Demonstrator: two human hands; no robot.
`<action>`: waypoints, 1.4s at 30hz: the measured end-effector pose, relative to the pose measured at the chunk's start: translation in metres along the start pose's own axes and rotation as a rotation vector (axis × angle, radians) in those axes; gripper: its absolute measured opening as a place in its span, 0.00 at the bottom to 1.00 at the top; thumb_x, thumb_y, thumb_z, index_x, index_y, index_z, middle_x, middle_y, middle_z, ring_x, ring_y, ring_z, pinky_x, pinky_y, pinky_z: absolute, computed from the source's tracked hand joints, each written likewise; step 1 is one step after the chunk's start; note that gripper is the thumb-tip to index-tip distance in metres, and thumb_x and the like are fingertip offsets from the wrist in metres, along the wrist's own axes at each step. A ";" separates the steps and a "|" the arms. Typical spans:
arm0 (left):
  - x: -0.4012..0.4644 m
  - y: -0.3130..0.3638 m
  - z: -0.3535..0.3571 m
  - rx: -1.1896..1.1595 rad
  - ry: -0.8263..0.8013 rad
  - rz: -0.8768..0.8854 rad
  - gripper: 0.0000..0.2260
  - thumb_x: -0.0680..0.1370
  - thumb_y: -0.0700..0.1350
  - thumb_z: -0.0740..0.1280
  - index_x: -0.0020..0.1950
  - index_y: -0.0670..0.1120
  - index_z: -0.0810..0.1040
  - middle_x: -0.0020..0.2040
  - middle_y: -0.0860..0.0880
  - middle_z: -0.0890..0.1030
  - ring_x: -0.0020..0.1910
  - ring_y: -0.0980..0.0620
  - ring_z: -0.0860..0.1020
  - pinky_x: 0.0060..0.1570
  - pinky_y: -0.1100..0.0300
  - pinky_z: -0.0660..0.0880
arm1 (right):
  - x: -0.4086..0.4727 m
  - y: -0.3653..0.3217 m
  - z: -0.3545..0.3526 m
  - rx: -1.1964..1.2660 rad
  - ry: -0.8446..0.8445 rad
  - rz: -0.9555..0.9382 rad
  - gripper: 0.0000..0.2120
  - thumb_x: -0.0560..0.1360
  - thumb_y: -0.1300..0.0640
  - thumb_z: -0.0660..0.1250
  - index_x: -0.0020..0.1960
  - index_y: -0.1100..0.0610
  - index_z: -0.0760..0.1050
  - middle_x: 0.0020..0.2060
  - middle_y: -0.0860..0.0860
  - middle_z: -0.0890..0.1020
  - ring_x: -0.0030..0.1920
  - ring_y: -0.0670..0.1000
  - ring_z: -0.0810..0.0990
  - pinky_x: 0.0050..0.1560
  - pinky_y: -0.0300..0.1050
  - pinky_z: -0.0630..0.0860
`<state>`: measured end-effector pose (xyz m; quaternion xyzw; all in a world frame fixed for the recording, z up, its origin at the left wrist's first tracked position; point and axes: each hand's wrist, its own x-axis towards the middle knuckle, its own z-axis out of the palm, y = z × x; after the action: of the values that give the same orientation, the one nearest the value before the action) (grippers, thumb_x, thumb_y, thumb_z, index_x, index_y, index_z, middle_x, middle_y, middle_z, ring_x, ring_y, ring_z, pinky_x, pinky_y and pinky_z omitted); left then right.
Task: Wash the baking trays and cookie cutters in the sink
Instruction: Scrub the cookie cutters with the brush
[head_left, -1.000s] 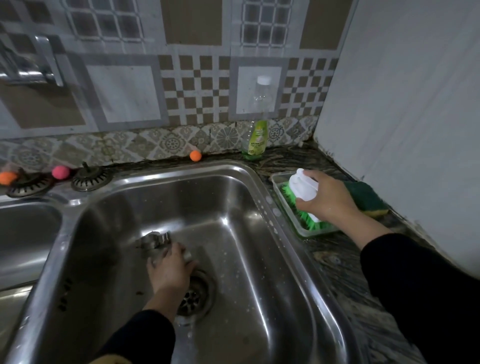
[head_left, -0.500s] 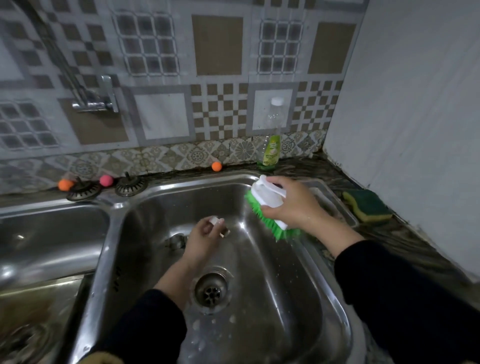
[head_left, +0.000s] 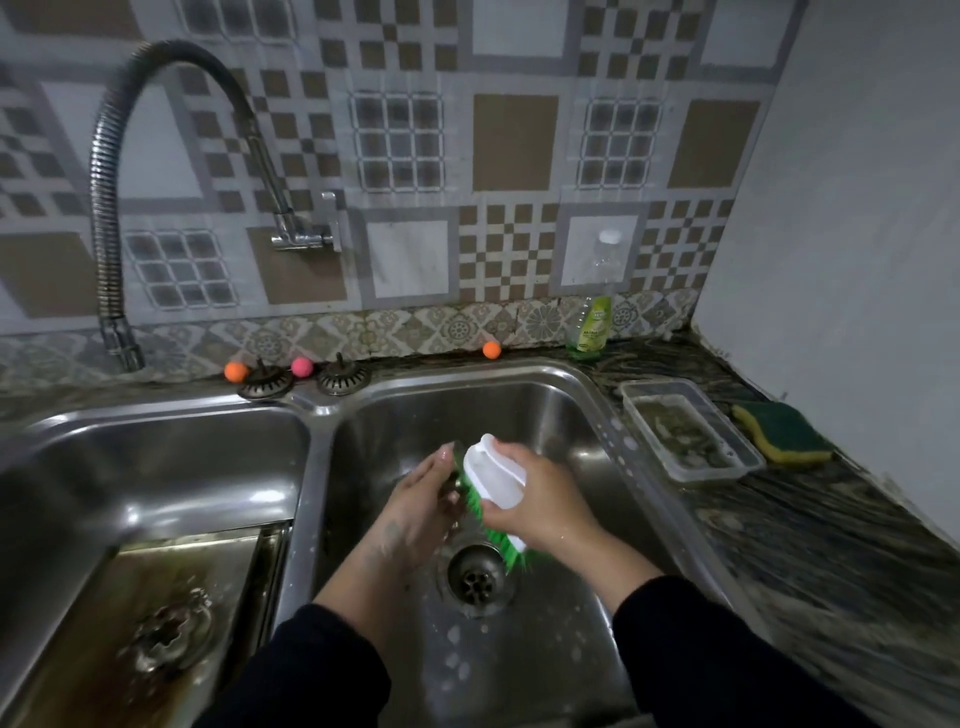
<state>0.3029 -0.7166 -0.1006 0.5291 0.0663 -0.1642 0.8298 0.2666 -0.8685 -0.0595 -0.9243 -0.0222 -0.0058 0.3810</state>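
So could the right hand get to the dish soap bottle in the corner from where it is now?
Probably yes, once freed: the right hand grips the scrub brush, and nothing stands on the counter between it and the soap bottle behind the sink.

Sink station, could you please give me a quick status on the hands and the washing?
Right hand gripping scrub brush, bristles against left hand. Left hand holds a small item, mostly hidden, likely a cookie cutter. Baking tray waits in left basin. Nothing obstructing.

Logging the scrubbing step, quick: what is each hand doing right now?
Left hand: holds a small metal piece against the brush bristles; mostly hidden.
Right hand: grips the scrub brush.
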 end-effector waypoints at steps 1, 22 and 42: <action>0.000 0.002 -0.004 0.015 0.008 -0.011 0.21 0.80 0.50 0.62 0.70 0.40 0.71 0.64 0.38 0.77 0.58 0.45 0.78 0.57 0.55 0.74 | -0.003 -0.002 0.002 -0.001 -0.021 -0.010 0.36 0.67 0.51 0.73 0.72 0.43 0.64 0.62 0.48 0.77 0.57 0.49 0.77 0.52 0.38 0.75; -0.018 0.024 -0.021 0.276 0.167 0.156 0.13 0.76 0.40 0.69 0.60 0.42 0.76 0.48 0.41 0.81 0.36 0.53 0.79 0.33 0.65 0.76 | -0.010 -0.034 -0.014 0.171 0.116 0.037 0.33 0.69 0.53 0.74 0.71 0.47 0.67 0.59 0.47 0.75 0.51 0.48 0.75 0.51 0.45 0.78; -0.035 0.031 -0.017 0.996 0.319 0.420 0.29 0.67 0.49 0.78 0.66 0.47 0.76 0.55 0.54 0.81 0.47 0.60 0.79 0.39 0.75 0.70 | -0.014 -0.039 -0.028 0.090 0.111 0.050 0.32 0.69 0.53 0.73 0.71 0.48 0.67 0.63 0.49 0.74 0.50 0.48 0.75 0.38 0.36 0.73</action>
<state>0.2819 -0.6821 -0.0710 0.8770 -0.0013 0.0748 0.4746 0.2506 -0.8612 -0.0122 -0.9048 0.0220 -0.0466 0.4228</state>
